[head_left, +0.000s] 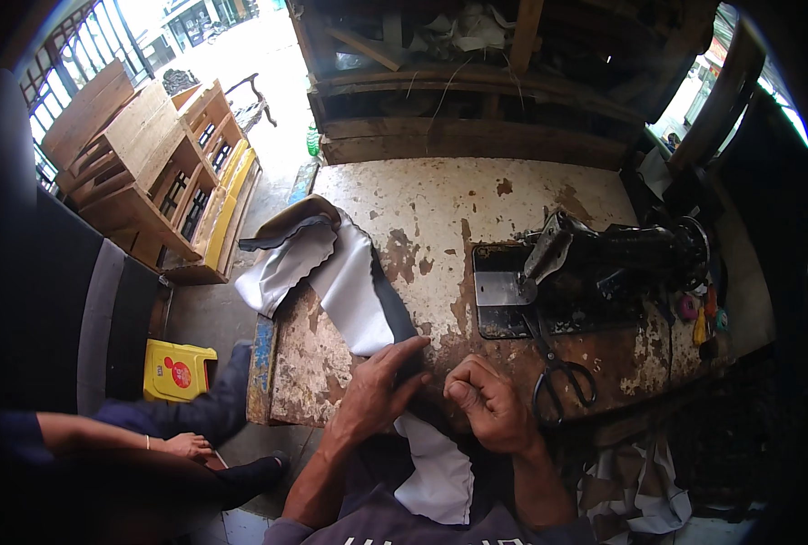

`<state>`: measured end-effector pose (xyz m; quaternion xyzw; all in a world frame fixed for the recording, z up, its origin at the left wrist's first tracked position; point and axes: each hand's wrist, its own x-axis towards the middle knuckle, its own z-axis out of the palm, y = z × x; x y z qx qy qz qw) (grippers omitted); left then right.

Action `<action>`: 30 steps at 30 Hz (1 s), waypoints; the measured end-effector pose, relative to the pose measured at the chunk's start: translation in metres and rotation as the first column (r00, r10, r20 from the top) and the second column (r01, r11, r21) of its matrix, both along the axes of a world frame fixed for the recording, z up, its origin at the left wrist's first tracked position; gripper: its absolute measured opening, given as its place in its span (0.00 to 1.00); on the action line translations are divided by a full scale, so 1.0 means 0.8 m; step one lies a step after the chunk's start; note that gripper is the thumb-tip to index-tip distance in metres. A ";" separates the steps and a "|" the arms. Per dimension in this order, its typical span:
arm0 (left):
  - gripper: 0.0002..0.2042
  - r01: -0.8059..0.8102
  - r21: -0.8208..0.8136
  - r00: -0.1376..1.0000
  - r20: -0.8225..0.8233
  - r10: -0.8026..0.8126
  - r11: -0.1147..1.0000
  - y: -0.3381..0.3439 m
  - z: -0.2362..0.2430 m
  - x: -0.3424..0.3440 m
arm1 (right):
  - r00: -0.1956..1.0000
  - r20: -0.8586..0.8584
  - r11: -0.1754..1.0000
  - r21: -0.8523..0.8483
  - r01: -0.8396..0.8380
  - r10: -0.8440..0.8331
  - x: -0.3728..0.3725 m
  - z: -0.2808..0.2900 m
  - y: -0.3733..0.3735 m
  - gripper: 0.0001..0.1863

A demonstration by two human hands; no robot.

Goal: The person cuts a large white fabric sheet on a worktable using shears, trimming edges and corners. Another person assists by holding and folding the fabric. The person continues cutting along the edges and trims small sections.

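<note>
Wooden shelving (pixel 163 168) is standing at the far left, beyond a yellow stool (pixel 175 371) with a red round mark that is sitting on the floor (pixel 191 318). Near it, another person's hand (pixel 191 446), a thin band circling the wrist, is lying near that person's lap. Farther right, a strip of white and dark cloth (pixel 354 304) is stretching across the left part of the worn, paint-chipped surface (pixel 427 193), its far end folding over itself at the left edge and its near end running in under your left hand (pixel 377 389). Your left grip is spreading over the dark border, fingers reaching forward and thumb standing apart. Below, a white piece (pixel 436 472) is hanging over your lap; whether it is joining the same strip, you cannot tell. A wooden rack (pixel 477 136) is rising behind the surface. Just beside the cloth, your right hand (pixel 490 401) is curling inward, that grip pressing thumb to fingers; whether anything thin is sitting inside, you cannot tell. Black scissors (pixel 550 356) are lying to its right, blades pointing toward a black sewing machine (pixel 617 263). Below the surface, cloth scraps (pixel 645 490) are bunching, while colourful thread spools (pixel 700 318) are resting at the far right.
</note>
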<state>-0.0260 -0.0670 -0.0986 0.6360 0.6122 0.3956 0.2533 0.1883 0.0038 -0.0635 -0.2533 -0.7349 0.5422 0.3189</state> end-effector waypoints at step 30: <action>0.24 0.035 -0.045 0.886 0.463 -0.010 0.998 0.048 0.036 -0.027 | 0.845 0.355 0.864 0.453 0.219 -0.400 -0.001 -0.007 -0.026 0.23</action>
